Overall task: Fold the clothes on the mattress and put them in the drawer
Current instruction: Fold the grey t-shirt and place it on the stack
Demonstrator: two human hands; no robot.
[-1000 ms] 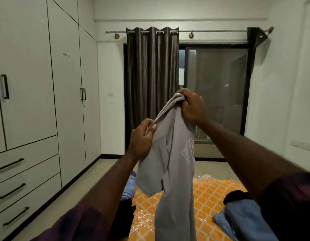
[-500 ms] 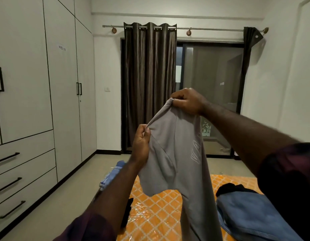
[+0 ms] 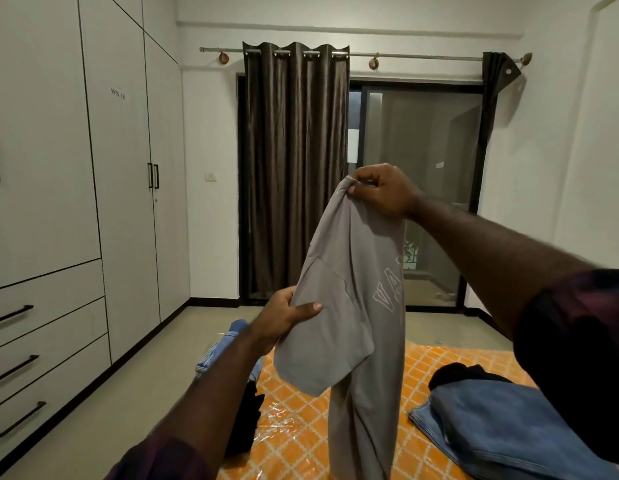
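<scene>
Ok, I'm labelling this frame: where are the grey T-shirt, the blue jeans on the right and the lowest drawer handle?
grey T-shirt (image 3: 342, 323): head view, chest fabric left of lettering.
blue jeans (image 3: 491, 427): head view, top denim fold.
lowest drawer handle (image 3: 19, 420): head view, middle of bar.

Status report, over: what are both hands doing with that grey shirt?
Right hand pinches top of grey shirt, held high. Left hand grips it lower, near the sleeve. Shirt hangs unfolded over the orange mattress. Visible drawers shut.
</scene>
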